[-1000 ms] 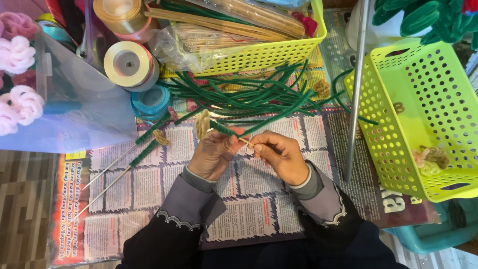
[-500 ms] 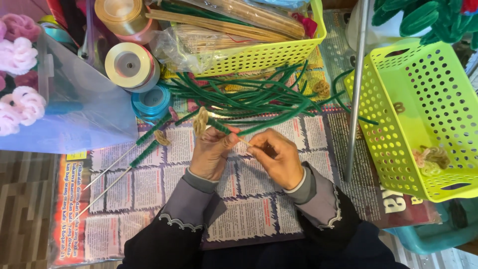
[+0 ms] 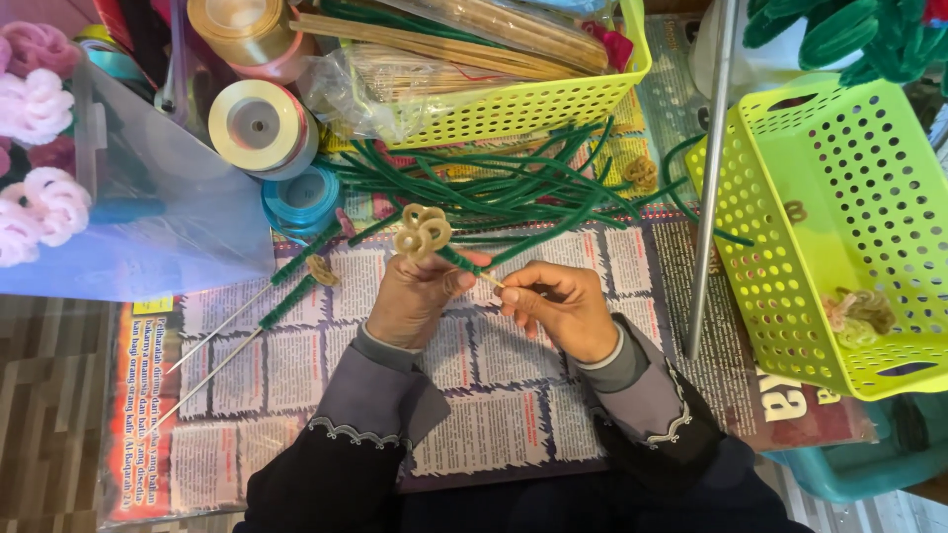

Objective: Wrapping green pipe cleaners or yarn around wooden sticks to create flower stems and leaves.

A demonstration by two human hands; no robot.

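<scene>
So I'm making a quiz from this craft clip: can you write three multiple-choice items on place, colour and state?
1. Where is the beige looped flower?
A. in a basket
B. above the left hand
C. on the floor

2. What colour is the pile of fuzzy stems?
A. green
B. red
C. white

3. What is the right hand doing?
A. lying flat and open
B. pinching a thin stick
C. holding scissors

Answers: 1 B, the flower stands at the left hand's fingertips. 2 A, dark green strands lie on the newspaper. 3 B, its fingers close on the stick's end.
</scene>
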